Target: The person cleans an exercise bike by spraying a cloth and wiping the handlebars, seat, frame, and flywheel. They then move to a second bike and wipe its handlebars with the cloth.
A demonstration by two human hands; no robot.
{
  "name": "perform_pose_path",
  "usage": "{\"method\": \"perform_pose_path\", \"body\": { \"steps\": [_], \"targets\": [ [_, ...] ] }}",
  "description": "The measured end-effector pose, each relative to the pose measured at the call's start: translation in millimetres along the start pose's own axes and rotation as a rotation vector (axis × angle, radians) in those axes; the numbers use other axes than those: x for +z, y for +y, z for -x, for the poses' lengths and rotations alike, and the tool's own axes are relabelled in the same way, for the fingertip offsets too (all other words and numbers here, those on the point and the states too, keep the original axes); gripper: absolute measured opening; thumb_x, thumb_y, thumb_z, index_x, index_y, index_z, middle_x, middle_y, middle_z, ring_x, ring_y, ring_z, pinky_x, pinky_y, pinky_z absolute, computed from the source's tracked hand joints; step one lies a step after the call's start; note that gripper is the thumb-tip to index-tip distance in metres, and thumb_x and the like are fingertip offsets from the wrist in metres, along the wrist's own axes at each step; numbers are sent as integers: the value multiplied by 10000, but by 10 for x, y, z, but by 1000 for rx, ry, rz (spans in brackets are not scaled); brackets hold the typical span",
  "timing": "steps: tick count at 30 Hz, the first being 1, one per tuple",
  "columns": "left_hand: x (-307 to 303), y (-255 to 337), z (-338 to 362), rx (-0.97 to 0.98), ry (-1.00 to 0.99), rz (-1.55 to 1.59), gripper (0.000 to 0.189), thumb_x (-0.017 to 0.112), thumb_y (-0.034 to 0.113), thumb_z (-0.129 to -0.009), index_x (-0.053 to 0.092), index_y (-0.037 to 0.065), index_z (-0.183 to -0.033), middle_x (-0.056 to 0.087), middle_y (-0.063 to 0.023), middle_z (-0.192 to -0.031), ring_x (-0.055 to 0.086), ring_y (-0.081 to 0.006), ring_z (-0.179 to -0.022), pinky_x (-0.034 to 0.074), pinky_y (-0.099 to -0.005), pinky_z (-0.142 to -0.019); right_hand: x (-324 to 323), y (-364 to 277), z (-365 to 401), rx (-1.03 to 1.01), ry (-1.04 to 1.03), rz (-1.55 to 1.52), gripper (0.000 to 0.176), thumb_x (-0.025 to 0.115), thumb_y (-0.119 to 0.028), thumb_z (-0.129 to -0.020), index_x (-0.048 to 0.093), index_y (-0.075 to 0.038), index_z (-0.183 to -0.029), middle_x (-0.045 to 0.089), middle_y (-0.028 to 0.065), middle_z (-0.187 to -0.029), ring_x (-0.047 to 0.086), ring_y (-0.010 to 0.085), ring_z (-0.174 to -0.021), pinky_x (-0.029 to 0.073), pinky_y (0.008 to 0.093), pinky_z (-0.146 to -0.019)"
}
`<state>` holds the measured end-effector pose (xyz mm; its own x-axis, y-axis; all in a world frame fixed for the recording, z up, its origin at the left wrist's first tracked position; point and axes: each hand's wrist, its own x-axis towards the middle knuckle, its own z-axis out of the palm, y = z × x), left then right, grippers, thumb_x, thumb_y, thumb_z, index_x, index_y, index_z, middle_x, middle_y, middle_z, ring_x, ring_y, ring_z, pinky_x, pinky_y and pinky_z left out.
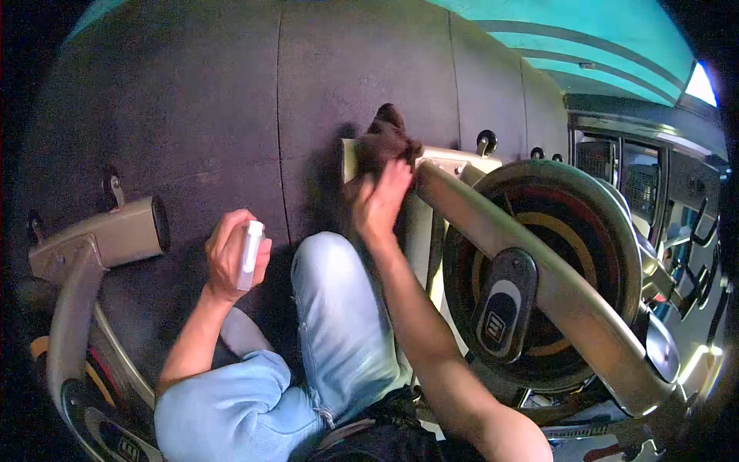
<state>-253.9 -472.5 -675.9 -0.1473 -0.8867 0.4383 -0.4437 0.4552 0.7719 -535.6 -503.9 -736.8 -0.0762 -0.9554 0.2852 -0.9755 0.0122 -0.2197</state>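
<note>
My left hand [230,252] is closed around a small white bottle [249,255], held upright above the floor beside my knee. With my right hand [382,202] I press a dark brown cloth [382,146] onto the beige foot bar [443,158] of an exercise bike. The cloth is bunched up and covers part of the bar near its end. Some of my right fingertips are hidden in its folds.
The bike's frame [493,223] and large flywheel [543,269] stand close on the right. To the left is another bike's foot bar [127,232]. Dark mats [185,100] cover the floor, and a turquoise wall [616,31] runs along the far side.
</note>
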Motion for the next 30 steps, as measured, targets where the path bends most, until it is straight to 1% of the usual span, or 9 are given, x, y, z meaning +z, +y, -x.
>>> {"method": "perform_pose_path", "body": {
  "steps": [5, 7, 10, 13, 18, 21, 23, 25, 30],
  "targets": [
    [-50, 8, -25, 19, -33, -32, 170, 640, 131, -818, 577, -27, -832, 579, -159, -870, 605, -315, -759, 510, -384, -656, 55, 319, -715, 117, -71, 136, 511, 535, -239, -855, 491, 171, -1155, 429, 346, -1336, 380, 469, -1278, 253, 527, -1114],
    [-61, 1, -35, 32, -29, -44, 170, 641, 131, -817, 576, -26, -828, 580, -158, -864, 604, -312, -764, 511, -384, -656, 1, 473, -1043, 204, -367, 150, 335, 523, -153, -834, 516, 101, -1052, 560, 316, -1051, 512, 473, -1033, 395, 532, -923],
    [-24, 15, -5, -35, -22, 0, 159, 646, 120, -812, 578, -22, -831, 569, -155, -878, 602, -310, -763, 513, -384, -665, 69, 593, -938, 70, -204, 91, 281, 525, -140, -829, 523, 78, -1006, 574, 315, -997, 532, 466, -986, 412, 533, -866],
    [-29, -65, 30, -32, -24, 55, 182, 668, 135, -799, 582, -19, -844, 563, -151, -898, 603, -306, -764, 514, -382, -674, -27, 155, -535, 20, 86, -21, 523, 492, -146, -881, 400, 71, -1348, 460, 278, -1324, 375, 451, -1280, 268, 499, -1107],
    [-33, -56, 60, -74, -30, 22, 248, 704, 161, -775, 582, -26, -883, 564, -152, -933, 609, -312, -785, 517, -395, -697, -239, -454, -368, -350, -255, 24, 435, 630, -250, -812, 592, -56, -1199, 499, 219, -1295, 433, 443, -1206, 330, 540, -1041],
    [15, -43, 61, -33, -42, 0, 213, 683, 140, -797, 583, -34, -870, 572, -173, -948, 618, -327, -782, 522, -393, -688, -84, -658, -1022, -236, -611, 124, 369, 647, -270, -779, 668, -125, -1117, 560, 158, -1249, 482, 370, -1167, 386, 502, -982],
    [3, -45, 53, 29, -30, -34, 204, 662, 142, -817, 582, -38, -868, 575, -176, -942, 618, -332, -775, 521, -402, -694, 235, -614, -963, -332, -626, 340, 346, 638, -292, -772, 683, -142, -1081, 577, 127, -1245, 500, 333, -1153, 390, 475, -979],
    [-27, -77, 77, 49, -13, -37, 209, 654, 149, -825, 581, -41, -873, 576, -181, -942, 619, -337, -782, 520, -405, -700, 23, -468, -660, -618, -290, 179, 328, 615, -243, -777, 648, -133, -1085, 517, 103, -1316, 442, 334, -1205, 356, 455, -1009],
    [4, -33, 128, -34, 22, 12, 231, 625, 160, -853, 581, -59, -913, 581, -209, -953, 616, -365, -824, 510, -410, -741, -569, -117, -246, -454, -260, 314, 432, 554, -138, -796, 600, -127, -1225, 412, 126, -1419, 451, 336, -1113, 378, 465, -893]
  ]
}}
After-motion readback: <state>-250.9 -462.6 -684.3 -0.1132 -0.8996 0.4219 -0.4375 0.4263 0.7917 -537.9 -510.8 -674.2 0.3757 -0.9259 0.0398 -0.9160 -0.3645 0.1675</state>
